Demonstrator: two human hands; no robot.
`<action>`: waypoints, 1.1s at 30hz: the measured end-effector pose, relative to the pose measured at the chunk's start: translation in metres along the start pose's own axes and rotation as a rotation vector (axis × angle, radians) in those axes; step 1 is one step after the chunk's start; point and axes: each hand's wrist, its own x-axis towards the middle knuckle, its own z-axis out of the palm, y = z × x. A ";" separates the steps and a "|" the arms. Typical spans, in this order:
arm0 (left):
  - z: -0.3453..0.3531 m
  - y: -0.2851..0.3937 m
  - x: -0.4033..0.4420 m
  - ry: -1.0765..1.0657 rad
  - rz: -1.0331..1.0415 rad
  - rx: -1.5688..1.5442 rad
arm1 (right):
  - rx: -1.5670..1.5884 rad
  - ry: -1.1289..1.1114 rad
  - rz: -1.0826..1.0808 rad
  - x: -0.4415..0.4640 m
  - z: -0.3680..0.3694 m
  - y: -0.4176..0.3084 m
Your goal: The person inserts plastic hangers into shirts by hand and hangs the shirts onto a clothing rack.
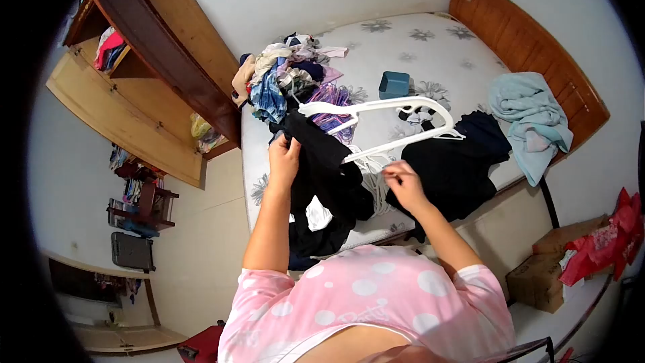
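Note:
My left hand [285, 156] is closed on the edge of a black garment [317, 141], which hangs down over the mattress. A white plastic hanger [393, 140] lies sideways above the bed, one end inside or behind the black cloth; which one I cannot tell. Just below the hanger is my right hand [404, 183], its fingers loosely bent and slightly blurred, with nothing visible in them. Beneath it lie a bundle of white hangers [373, 178] and a pile of black clothes [440, 178]. A small white cloth [318, 215] rests on dark fabric near my body.
Heaped clothes [275, 84] and purple hangers [332, 102] lie on the bed's left side. A teal box [394, 85] stands farther back on the mattress [366, 40], with a light blue blanket [527, 107] at right. An open wardrobe [181, 47] stands left; cardboard boxes [537, 279] sit lower right.

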 end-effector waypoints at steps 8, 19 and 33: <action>0.012 0.029 -0.020 -0.035 0.008 -0.014 | -0.446 -0.328 -0.358 0.034 0.060 -0.012; -0.011 0.048 -0.040 0.023 0.034 0.090 | -0.508 -0.116 -0.161 0.054 0.011 0.042; -0.018 0.073 -0.037 -0.003 0.288 0.713 | -0.176 -0.185 0.040 0.027 -0.119 -0.069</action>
